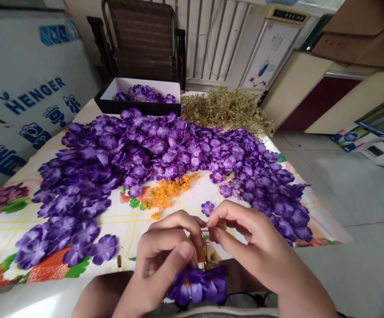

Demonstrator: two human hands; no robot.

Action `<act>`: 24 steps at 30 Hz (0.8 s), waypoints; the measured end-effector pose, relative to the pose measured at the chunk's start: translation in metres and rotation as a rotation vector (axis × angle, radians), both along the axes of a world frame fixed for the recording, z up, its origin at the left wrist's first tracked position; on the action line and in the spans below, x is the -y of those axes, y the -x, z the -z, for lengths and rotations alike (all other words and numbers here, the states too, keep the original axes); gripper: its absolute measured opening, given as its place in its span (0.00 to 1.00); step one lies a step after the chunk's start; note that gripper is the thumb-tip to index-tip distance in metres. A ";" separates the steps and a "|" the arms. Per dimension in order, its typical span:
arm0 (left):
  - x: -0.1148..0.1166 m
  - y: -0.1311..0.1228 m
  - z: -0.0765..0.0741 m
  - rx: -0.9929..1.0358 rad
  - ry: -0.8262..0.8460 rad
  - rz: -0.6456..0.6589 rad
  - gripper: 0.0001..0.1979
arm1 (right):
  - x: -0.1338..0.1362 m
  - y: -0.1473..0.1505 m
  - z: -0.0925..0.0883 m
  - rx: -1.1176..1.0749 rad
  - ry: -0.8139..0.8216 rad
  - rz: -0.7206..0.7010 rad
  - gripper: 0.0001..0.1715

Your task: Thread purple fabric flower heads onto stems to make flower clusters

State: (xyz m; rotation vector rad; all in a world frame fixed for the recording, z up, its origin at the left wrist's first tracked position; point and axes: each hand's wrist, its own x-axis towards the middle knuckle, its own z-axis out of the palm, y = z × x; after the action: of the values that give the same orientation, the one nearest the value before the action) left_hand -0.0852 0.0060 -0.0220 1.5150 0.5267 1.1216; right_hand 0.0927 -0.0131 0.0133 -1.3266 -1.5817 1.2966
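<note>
Low over my lap, near the table's front edge, my left hand is closed around the thin stems of a small bunch of purple artificial flowers. The blossoms hang downward, with a touch of orange at the centre of one. My right hand is beside it, thumb and fingers pinched together at the upper end of the stems. What lies between those fingertips is too small to tell. A single purple petal piece rests on the tablecloth just beyond my hands.
Heaps of purple petal pieces curve across the flowered tablecloth. Orange stamens lie inside the curve. Behind are a black box holding more petals and a pile of olive-green stems. A chair stands beyond; a large carton is left.
</note>
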 end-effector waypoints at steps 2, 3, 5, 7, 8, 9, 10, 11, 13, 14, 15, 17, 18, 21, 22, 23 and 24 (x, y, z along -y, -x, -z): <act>0.000 -0.002 -0.002 -0.027 -0.108 -0.050 0.13 | 0.000 -0.001 -0.001 -0.024 -0.001 0.019 0.08; 0.000 -0.003 -0.002 -0.057 -0.157 -0.088 0.12 | 0.000 -0.002 -0.001 -0.029 0.004 0.032 0.07; 0.001 -0.005 -0.001 -0.115 -0.200 -0.168 0.13 | -0.001 -0.002 -0.003 -0.029 0.016 0.055 0.06; 0.001 -0.007 0.003 -0.144 -0.150 -0.218 0.14 | -0.003 -0.001 -0.003 -0.010 0.014 0.055 0.05; 0.001 -0.008 0.004 -0.146 -0.101 -0.222 0.13 | -0.004 0.000 -0.003 0.009 0.002 0.045 0.05; 0.000 -0.009 0.005 -0.146 -0.050 -0.207 0.12 | -0.005 0.001 -0.003 0.035 -0.017 0.031 0.06; -0.001 -0.009 0.006 -0.153 -0.004 -0.176 0.12 | -0.006 0.002 -0.002 0.072 -0.036 0.019 0.06; -0.002 -0.009 0.006 -0.167 0.036 -0.136 0.11 | -0.006 0.004 -0.001 0.121 -0.052 0.014 0.06; -0.006 -0.010 0.004 -0.218 0.108 -0.058 0.09 | -0.006 0.007 0.001 0.231 -0.061 0.017 0.06; -0.008 -0.010 0.002 -0.255 0.141 -0.026 0.07 | -0.006 0.008 0.001 0.284 -0.048 0.018 0.07; -0.010 -0.010 0.001 -0.300 0.171 -0.004 0.06 | -0.006 0.007 0.000 0.325 -0.023 0.015 0.07; -0.015 -0.011 -0.001 -0.415 0.213 0.013 0.05 | -0.008 0.003 0.001 0.335 0.035 -0.036 0.06; -0.016 -0.012 -0.002 -0.479 0.222 0.011 0.05 | -0.011 -0.001 0.003 0.308 0.057 -0.064 0.05; -0.019 -0.017 -0.002 -0.619 0.225 0.008 0.07 | -0.030 -0.021 0.023 0.251 0.000 0.047 0.06; -0.019 -0.018 -0.002 -0.632 0.230 0.018 0.08 | -0.040 -0.028 0.035 0.292 -0.082 0.203 0.09; -0.018 -0.020 -0.002 -0.634 0.237 0.034 0.08 | -0.051 -0.035 0.048 0.373 -0.179 0.376 0.11; -0.018 -0.021 -0.002 -0.632 0.246 0.054 0.08 | -0.062 -0.041 0.062 0.421 -0.217 0.473 0.11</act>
State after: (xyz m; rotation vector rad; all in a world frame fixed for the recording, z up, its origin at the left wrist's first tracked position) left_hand -0.0646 0.0242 -0.0199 1.6383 1.0044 0.4915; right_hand 0.1341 0.0488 -0.0488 -1.7711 -1.4911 0.5675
